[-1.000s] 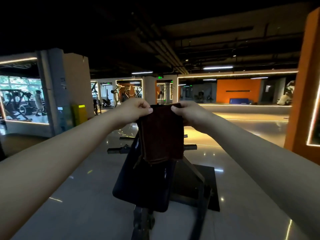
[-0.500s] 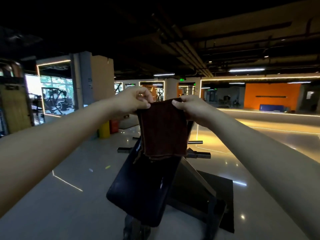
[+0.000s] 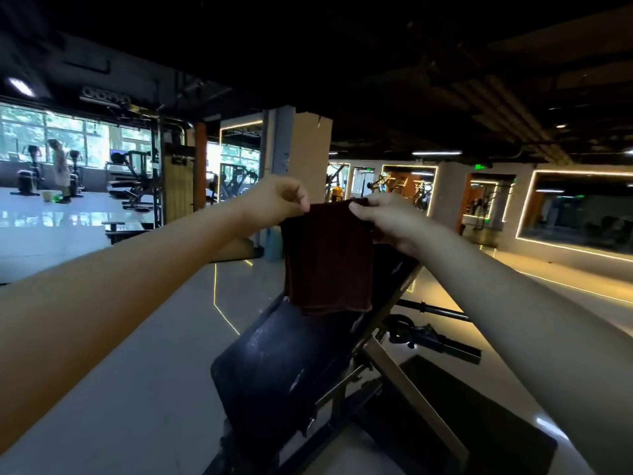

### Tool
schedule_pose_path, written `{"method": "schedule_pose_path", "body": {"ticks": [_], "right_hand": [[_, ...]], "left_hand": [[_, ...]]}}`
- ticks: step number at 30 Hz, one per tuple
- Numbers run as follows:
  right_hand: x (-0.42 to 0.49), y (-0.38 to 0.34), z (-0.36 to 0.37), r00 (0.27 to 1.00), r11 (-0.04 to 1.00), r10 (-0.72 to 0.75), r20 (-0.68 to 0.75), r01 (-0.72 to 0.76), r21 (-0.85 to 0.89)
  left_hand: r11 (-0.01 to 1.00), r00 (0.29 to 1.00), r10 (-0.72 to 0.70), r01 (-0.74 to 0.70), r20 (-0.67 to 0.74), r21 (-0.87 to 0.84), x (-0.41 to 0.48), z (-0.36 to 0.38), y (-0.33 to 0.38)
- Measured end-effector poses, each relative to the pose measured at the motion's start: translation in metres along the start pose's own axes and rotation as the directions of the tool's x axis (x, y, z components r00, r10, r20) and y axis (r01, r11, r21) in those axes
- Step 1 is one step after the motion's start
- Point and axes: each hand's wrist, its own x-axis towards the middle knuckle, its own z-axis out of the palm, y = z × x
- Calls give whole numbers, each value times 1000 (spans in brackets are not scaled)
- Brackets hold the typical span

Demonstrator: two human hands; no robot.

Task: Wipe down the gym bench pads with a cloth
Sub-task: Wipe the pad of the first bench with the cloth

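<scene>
You hold the dark red cloth [image 3: 327, 258] spread above the black bench pad [image 3: 281, 371]; whether its lower hem touches the pad is unclear. Your left hand [image 3: 277, 200] pinches one top corner and your right hand [image 3: 387, 221] pinches the other. This keeps the folded cloth flat and square, likely so an even face meets the pad when you wipe.

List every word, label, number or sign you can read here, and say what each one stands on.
No text here can be read.
On the far wall, a green lit sign: too blurred to read.
On the wooden panel, a dark plate: too small to read.
On the grey pillar, pale marks: blurred.
On the cloth and the bench pad: no print shows.
</scene>
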Motion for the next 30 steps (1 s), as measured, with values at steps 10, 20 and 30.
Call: {"method": "schedule_pose_path", "body": {"ticks": [10, 20, 30], "right_hand": [[64, 66, -63, 1000, 1000, -5, 12, 4, 26], [183, 167, -120, 984, 992, -2, -177, -20, -123], [296, 227, -169, 992, 911, 27, -125, -75, -406]], "left_hand": [[990, 997, -53, 59, -50, 125, 81, 75, -17], [1000, 998, 15, -14, 61, -19, 203, 167, -105], [975, 977, -86, 122, 193, -184, 321, 236, -168]]}}
